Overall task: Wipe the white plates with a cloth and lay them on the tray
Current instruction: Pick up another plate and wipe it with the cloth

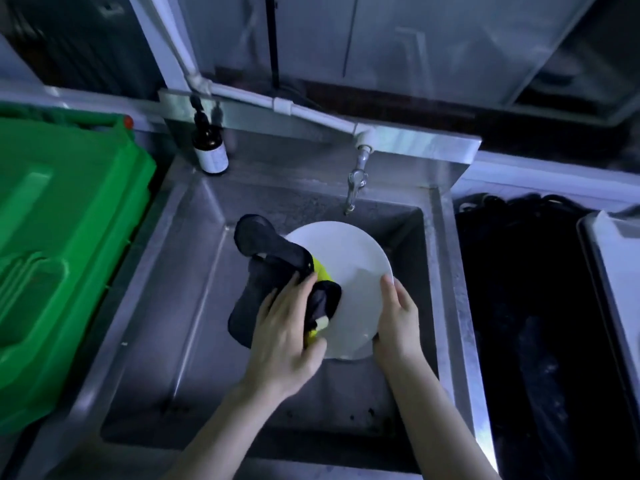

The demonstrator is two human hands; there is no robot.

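A round white plate (349, 258) is held over the steel sink (194, 271). My right hand (398, 320) grips its right rim, thumb on the face and fingers behind. My left hand (287, 334) grips a dark cloth with a yellow-green patch (273, 271) and presses it against the plate's left side. Part of the cloth hangs off the plate to the left. The plate's lower left edge is hidden by my left hand.
A tap (356, 181) hangs over the sink's back wall. A dark bottle with a white label (209, 147) stands on the back left corner. A green plastic bin lid (59, 244) lies at the left. A dark basin (530, 306) and a pale tray edge (613, 258) are at the right.
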